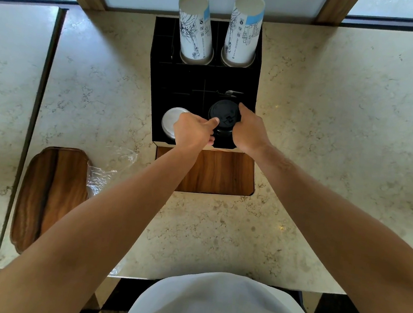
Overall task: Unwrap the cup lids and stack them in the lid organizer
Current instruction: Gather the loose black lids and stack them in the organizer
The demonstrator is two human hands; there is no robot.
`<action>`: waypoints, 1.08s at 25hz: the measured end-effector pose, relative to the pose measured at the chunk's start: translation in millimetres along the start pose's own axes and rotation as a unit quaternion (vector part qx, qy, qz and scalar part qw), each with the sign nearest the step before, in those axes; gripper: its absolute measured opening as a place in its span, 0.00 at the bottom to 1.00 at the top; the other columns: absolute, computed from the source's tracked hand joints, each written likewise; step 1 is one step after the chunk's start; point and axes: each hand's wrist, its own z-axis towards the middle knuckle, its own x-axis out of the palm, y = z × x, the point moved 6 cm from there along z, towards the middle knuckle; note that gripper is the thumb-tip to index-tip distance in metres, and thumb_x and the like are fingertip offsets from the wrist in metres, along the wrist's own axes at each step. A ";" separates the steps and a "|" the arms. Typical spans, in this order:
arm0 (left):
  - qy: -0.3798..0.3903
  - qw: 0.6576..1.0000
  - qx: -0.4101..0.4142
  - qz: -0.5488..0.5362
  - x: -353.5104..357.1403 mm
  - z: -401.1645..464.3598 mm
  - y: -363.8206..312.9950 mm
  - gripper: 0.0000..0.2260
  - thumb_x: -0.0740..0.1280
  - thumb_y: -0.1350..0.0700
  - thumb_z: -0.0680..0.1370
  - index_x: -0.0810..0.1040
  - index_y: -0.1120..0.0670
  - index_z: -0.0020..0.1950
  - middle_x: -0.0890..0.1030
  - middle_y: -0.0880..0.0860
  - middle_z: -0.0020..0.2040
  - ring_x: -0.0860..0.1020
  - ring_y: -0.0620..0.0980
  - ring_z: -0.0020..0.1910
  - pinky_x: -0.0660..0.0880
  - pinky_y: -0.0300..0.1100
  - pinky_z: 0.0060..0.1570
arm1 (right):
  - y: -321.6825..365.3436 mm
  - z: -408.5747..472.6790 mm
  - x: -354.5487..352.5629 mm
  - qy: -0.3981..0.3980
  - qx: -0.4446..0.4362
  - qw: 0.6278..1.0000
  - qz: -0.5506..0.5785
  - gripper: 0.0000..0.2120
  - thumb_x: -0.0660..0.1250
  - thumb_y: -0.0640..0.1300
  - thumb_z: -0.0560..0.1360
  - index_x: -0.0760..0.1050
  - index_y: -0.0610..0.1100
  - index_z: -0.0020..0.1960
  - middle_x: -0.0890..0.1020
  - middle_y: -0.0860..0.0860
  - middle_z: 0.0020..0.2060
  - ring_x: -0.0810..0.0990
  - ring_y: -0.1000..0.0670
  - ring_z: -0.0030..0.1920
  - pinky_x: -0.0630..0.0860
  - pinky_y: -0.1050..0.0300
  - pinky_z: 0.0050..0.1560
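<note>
A stack of black cup lids [224,115] stands in the front right slot of the black lid organizer [180,80]. My left hand [195,130] grips the stack's left side, thumb on the top lid. My right hand [249,129] holds its right side, fingers curled round the rim. A stack of white lids [171,121] fills the front left slot, partly hidden behind my left hand. Crumpled clear plastic wrap [108,172] lies on the counter to the left.
Two tall stacks of printed paper cups [196,29] [244,31] stand in the organizer's back slots. A wooden tray [50,196] lies at the left, a wooden inset panel [221,173] sits in front of the organizer. The marble counter [327,142] ends near my body.
</note>
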 end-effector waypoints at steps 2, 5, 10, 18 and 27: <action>0.007 1.000 0.000 0.014 -0.7 0.5 0.4 0.11 0.74 0.48 0.77 0.81 0.54 0.41 0.86 0.50 0.38 0.85 0.43 0.34 0.80 0.34 0.33 | 0.3 -3.2 -1.8 -0.008 -0.003 1.000 0.007 0.24 0.57 0.32 0.80 0.65 0.38 0.76 0.75 0.40 0.69 0.74 0.40 0.69 0.71 0.59 0.59; -0.002 0.999 0.013 0.033 -5.8 -3.8 -0.5 0.12 0.73 0.46 0.78 0.81 0.52 0.41 0.85 0.47 0.36 0.84 0.40 0.32 0.76 0.31 0.30 | 0.6 -7.7 -6.3 -0.011 -0.016 1.000 0.016 0.23 0.57 0.31 0.80 0.68 0.40 0.74 0.76 0.40 0.67 0.75 0.40 0.68 0.76 0.52 0.66; -0.053 0.996 0.066 0.038 -23.5 -23.3 -3.6 0.13 0.71 0.47 0.79 0.78 0.47 0.36 0.83 0.46 0.32 0.84 0.40 0.31 0.77 0.33 0.33 | -5.8 -29.3 -16.7 -0.057 -0.027 0.995 0.079 0.22 0.58 0.31 0.79 0.71 0.39 0.72 0.77 0.40 0.68 0.75 0.42 0.69 0.73 0.55 0.65; -0.039 0.992 0.106 0.057 -46.6 -65.9 16.0 0.07 0.69 0.49 0.80 0.84 0.50 0.47 0.82 0.43 0.39 0.84 0.47 0.43 0.82 0.44 0.49 | -27.7 -68.6 -4.9 -0.047 -0.029 0.996 0.070 0.20 0.63 0.40 0.81 0.71 0.44 0.73 0.71 0.44 0.71 0.73 0.46 0.70 0.73 0.49 0.70; -0.110 0.992 0.045 0.048 -110.7 -113.5 85.9 0.07 0.68 0.50 0.80 0.83 0.52 0.50 0.85 0.49 0.44 0.84 0.50 0.47 0.82 0.51 0.51 | -13.8 -104.0 60.9 0.055 -0.073 0.994 0.061 0.16 0.65 0.40 0.79 0.75 0.43 0.67 0.76 0.45 0.66 0.78 0.47 0.63 0.77 0.51 0.64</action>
